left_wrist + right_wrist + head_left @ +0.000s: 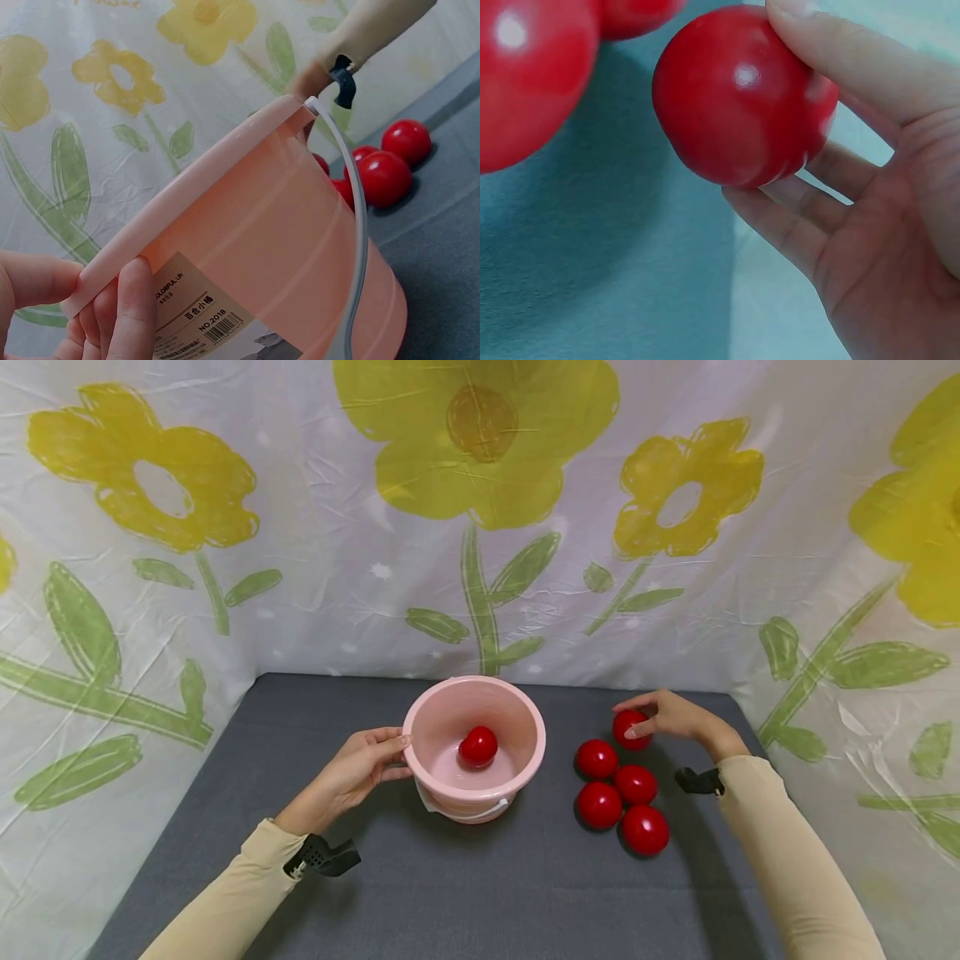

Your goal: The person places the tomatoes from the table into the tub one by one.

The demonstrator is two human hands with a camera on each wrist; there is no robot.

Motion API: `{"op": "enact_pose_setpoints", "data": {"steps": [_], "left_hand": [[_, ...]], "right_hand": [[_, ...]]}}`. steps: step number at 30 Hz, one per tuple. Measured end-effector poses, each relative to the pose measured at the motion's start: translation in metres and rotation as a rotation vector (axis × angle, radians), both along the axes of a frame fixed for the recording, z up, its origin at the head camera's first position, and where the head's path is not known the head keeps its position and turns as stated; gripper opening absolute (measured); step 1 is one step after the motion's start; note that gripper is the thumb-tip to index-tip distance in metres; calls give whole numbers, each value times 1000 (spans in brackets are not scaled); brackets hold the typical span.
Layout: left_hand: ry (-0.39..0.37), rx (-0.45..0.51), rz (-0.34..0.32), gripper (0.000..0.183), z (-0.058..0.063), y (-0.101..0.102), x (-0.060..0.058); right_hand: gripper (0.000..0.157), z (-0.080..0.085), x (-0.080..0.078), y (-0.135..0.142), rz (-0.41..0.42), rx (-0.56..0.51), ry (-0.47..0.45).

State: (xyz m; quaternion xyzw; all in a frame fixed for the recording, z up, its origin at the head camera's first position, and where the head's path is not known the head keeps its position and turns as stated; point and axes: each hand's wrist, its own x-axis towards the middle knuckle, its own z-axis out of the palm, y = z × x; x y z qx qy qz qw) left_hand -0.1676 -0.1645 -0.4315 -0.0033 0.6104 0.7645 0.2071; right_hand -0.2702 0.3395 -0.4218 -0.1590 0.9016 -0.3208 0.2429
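Observation:
A pink bucket [442,789] with a pale handle [358,247] stands in the middle of the table, and a red ball [480,745] lies inside it. My left hand [367,764] pinches the bucket's rim on its left side, thumb on the outer lip and fingers beneath in the left wrist view. To the right of the bucket, my right hand [678,720] grips a shiny red ball [739,97] between thumb and fingers. Several more red balls [598,805] sit close together just in front of that hand.
A dark grey cloth [480,893] covers the table. Behind and at both sides hangs a white curtain [315,527] printed with yellow flowers. A printed label [206,311] is stuck on the bucket's side. Each wrist wears a black strap-on camera [322,856].

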Motion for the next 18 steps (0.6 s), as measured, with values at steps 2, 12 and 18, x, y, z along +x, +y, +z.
{"op": "enact_pose_setpoints", "data": {"steps": [2,12,18], "left_hand": [[3,-3,0,31,0,0,0],[10,-25,5,32,-1,-1,0],[11,-11,-2,30,-1,0,0]], "right_hand": [[58,6,-2,-3,8,8,18],[53,36,-13,-31,39,1,111],[49,48,-18,-49,73,-37,129]]}}
